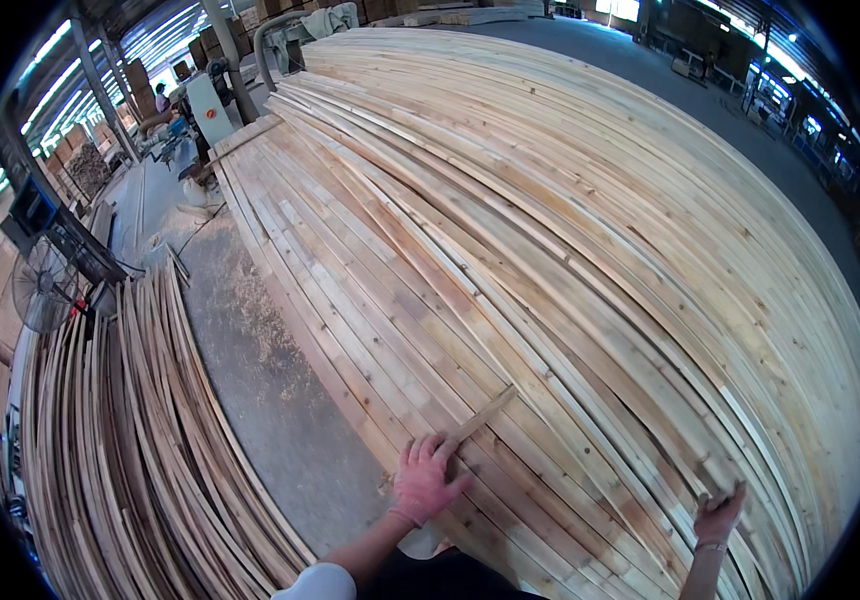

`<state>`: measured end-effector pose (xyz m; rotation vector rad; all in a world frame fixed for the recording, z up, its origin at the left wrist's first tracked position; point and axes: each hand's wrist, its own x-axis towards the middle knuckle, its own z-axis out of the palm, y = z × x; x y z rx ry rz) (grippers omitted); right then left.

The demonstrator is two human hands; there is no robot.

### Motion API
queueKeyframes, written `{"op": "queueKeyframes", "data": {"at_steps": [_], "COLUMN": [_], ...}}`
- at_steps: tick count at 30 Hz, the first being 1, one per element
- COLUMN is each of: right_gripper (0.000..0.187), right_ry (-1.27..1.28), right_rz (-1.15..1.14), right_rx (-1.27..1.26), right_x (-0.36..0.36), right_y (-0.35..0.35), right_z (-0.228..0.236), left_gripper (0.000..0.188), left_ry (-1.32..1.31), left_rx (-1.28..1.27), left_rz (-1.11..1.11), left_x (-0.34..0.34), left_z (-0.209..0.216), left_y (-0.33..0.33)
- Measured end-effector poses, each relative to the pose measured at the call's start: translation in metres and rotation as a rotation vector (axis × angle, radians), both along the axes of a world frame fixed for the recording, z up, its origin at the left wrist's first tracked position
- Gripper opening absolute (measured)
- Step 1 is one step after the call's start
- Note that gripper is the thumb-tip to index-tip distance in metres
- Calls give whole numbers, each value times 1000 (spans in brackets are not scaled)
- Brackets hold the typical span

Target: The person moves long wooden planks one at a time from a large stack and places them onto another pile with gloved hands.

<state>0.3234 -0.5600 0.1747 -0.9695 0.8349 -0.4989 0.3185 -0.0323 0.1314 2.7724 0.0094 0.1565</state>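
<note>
Long pale wooden boards (390, 330) lie side by side in a wide layer before me. My left hand (425, 487), in a pinkish glove, rests on the near left boards with its fingers spread. Its fingertips touch the lower end of a short wooden strip (490, 412), which lies across the boards. Further right, my right hand (718, 517) has its fingers closed at the near end of a long wooden board (690, 440), with the thumb side up. How far those fingers reach around the board is hidden.
A higher stack of long boards (650, 190) fills the right side. Thin wooden strips (135, 430) lie bundled at the left, beside a floor (260, 340) strewn with shavings. A standing fan (45, 285) is beyond them. A machine with a pale control box (210, 108) stands at the far end.
</note>
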Motion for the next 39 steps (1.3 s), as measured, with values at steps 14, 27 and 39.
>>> {"op": "queueKeyframes", "data": {"at_steps": [14, 27, 39], "right_gripper": [60, 60, 50], "right_ry": [1005, 1519, 1118], "right_rz": [446, 767, 814], "right_rx": [-2268, -1540, -945], "right_x": [-281, -420, -505], "right_y": [177, 132, 55], "right_z": [116, 8, -148], "left_gripper": [28, 26, 16], "left_ry": [677, 1300, 782], "left_rx": [-2573, -2211, -2720], "left_rz": [399, 7, -99], "left_x": [93, -134, -131], "left_z": [65, 57, -12], "left_y": [-54, -34, 171]}}
